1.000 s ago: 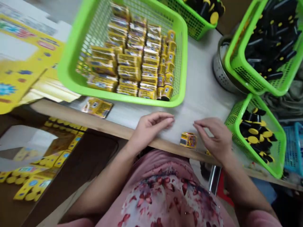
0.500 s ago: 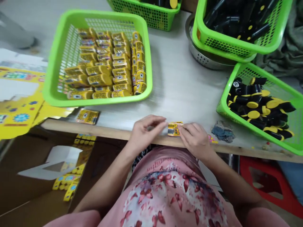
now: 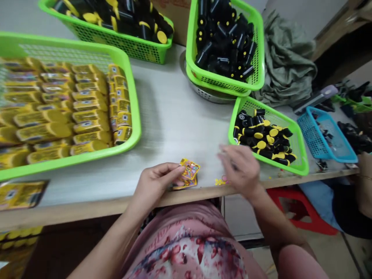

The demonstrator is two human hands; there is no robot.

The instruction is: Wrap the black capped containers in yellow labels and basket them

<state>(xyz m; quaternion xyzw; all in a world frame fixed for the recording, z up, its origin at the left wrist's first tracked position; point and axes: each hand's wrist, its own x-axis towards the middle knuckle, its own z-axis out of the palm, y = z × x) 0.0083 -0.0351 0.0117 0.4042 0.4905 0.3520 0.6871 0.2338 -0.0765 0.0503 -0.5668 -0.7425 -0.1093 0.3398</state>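
Observation:
My left hand is at the front edge of the table. Its thumb and fingers pinch a small yellow printed wrapper; another printed piece lies just beneath it. My right hand is lifted over the table edge, in front of the green basket of black canisters with yellow caps. Motion smears its fingers, so whether they hold anything does not show. Small yellow and pink bits lie on the tabletop to its left.
A large green basket of yellow-wrapped canisters stands at left, a flat stack of yellow wrappers before it. More green baskets hold black canisters at the back. Farther right are a grey cloth, a blue basket and another person's arm.
The view has swung right. My right hand has left the wrappers and moved toward the canister basket. My left hand, open beside the wrappers before, now pinches one.

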